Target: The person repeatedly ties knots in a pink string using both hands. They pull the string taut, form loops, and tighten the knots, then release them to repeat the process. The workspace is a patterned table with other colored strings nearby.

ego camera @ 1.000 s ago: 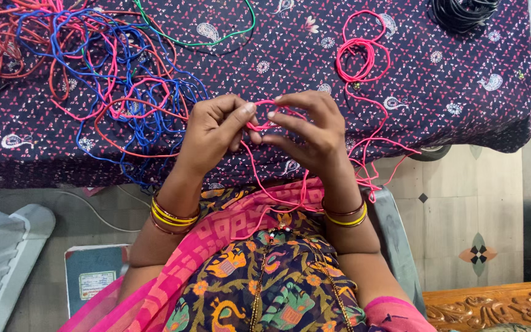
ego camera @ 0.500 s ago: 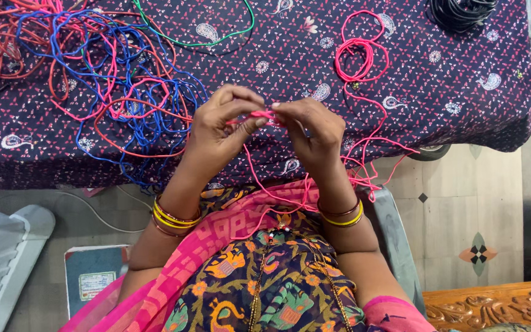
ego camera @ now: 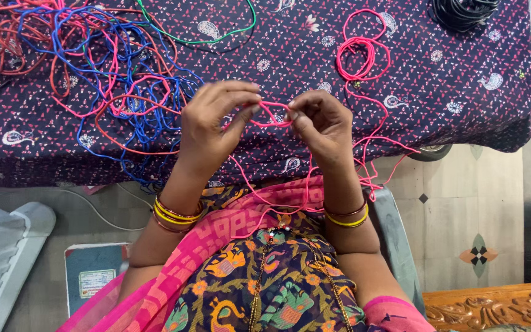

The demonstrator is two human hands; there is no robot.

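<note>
Head view, left hand (ego camera: 211, 126) and right hand (ego camera: 321, 123) pinching pink cord (ego camera: 271, 123), stretched left-right

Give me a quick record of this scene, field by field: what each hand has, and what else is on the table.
left hand: left hand pinches one end of a small loop in the pink wire
right hand: right hand pinches the other end of the loop
wire path: trails down from the hands toward the lap
table: patterned cloth covers it
left of hands: tangle of wires, blue, red and pink, beside a green wire
right of hands: coiled pink wire
far right corner: black coil
</note>
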